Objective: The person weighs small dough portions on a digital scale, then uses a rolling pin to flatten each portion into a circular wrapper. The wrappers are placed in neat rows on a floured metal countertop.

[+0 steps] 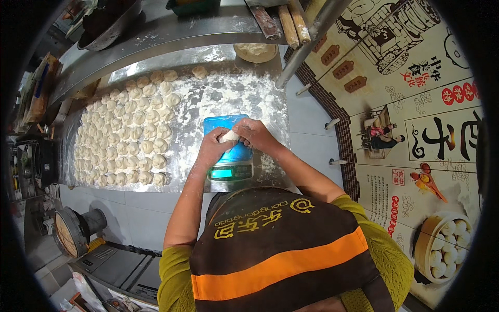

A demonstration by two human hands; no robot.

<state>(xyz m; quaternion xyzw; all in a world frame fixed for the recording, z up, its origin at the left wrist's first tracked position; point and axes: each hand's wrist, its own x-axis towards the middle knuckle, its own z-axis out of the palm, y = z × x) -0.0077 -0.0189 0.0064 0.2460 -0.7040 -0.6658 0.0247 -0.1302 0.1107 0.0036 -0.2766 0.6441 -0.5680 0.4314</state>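
A small white piece of dough (pixel 228 137) is pinched between my two hands. My left hand (pixel 213 144) closes on it from the left, and my right hand (pixel 253 134) grips its right end with bent fingers. Both hands are dusted with flour. Directly beneath them sits a kitchen scale (pixel 239 154) with a blue top plate and a lit green display. Part of the plate is covered by my hands. Left of the scale, many dough pieces (pixel 136 133) lie in rows on the floured steel table (pixel 192 169).
A lone dough piece (pixel 199 72) lies near the table's back, and a bowl of flour (pixel 255 50) stands at the far right corner. Above runs a steel shelf (pixel 182 32) with rolling pins (pixel 287 26) at its right end. A metal post (pixel 306 49) rises by the right corner.
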